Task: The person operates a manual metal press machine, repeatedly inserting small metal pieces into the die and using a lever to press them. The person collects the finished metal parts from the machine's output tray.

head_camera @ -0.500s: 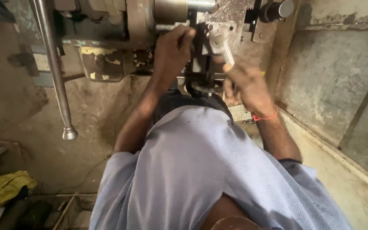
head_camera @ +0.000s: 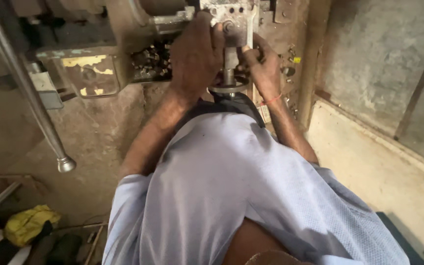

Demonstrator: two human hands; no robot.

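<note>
My left hand (head_camera: 196,55) lies over the left side of a grey metal block (head_camera: 227,18) on an old machine, with its fingers curled around the block. My right hand (head_camera: 264,68) is closed on the lower end of a flat, pale metal bar (head_camera: 250,25) that stands up along the block's right side. Between the hands a steel spindle (head_camera: 228,65) runs down to a round disc (head_camera: 226,88). My light blue shirt (head_camera: 231,196) fills the lower view.
A long steel lever with a knob end (head_camera: 66,163) slants down on the left. Small metal pieces lie in a recess (head_camera: 152,61) beside my left hand. A yellow cloth (head_camera: 28,223) lies on the floor at lower left. A grey wall panel (head_camera: 384,64) stands on the right.
My right hand has drawn in closer to the block and sits lower on the bar. My left hand stays on the block. The view has shifted slightly.
</note>
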